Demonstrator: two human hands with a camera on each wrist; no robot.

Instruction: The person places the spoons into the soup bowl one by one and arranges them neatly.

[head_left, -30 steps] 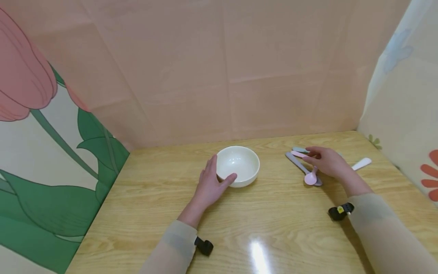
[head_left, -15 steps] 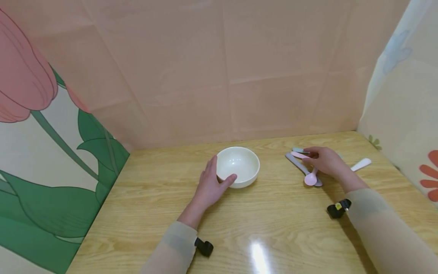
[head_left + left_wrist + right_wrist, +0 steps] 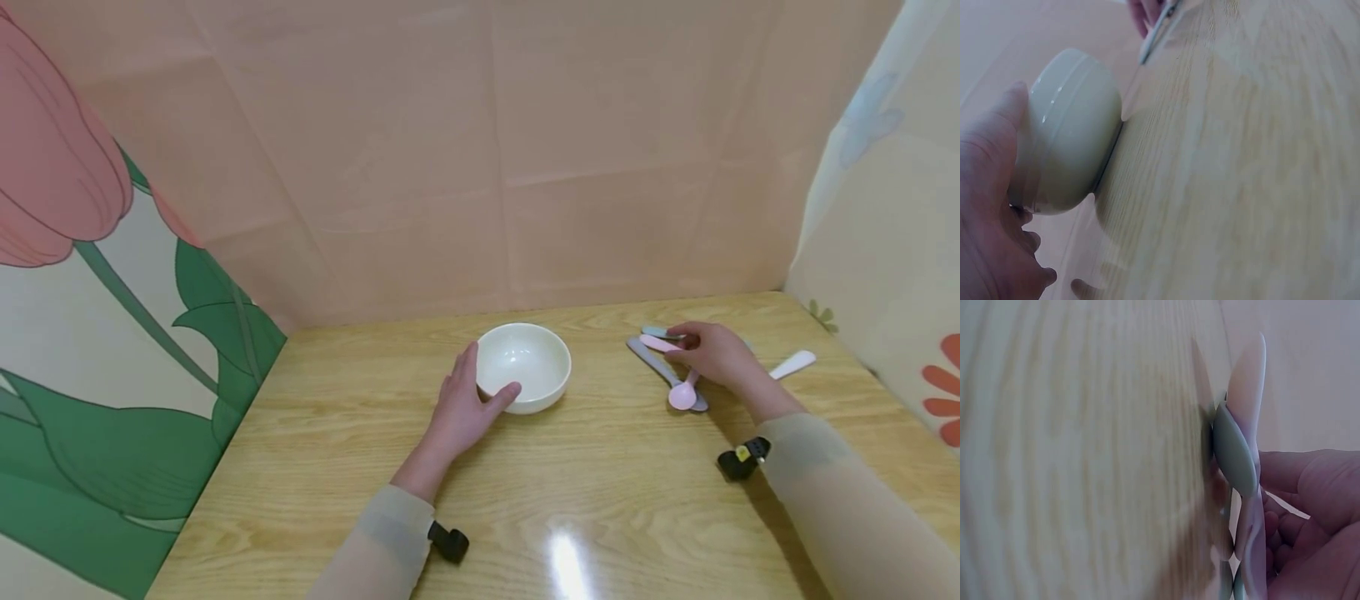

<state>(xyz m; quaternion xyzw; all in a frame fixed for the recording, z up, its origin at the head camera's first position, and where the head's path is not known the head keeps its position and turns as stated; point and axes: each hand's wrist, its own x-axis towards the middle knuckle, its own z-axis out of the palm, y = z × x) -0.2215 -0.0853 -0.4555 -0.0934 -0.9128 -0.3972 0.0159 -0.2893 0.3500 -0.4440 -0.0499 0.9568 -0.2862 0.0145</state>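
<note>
In the head view my left hand (image 3: 465,408) holds the near left side of a white bowl (image 3: 523,367), thumb over the rim and fingers along the outer wall. The left wrist view shows the same bowl (image 3: 1069,134) upright on the table. At the right, my right hand (image 3: 716,354) pinches a pink spoon handle (image 3: 658,342) between thumb and index finger. Below that hand, a pink spoon head (image 3: 682,396) lies across a grey spoon (image 3: 651,360). The right wrist view has a grey-green spoon head (image 3: 1235,453) beside a pale pink spoon (image 3: 1249,394); the curled fingers are partly hidden behind them.
A blue-green spoon (image 3: 656,332) lies behind the pink handle, partly covered by the right hand. To the right rests a white handle (image 3: 793,363). The wooden table (image 3: 585,483) ends at a pink cloth backdrop (image 3: 390,208), with printed panels on both sides.
My right thumb and fingers have closed in on the pink handle, which has shifted very slightly. The left hand and bowl have stayed in place.
</note>
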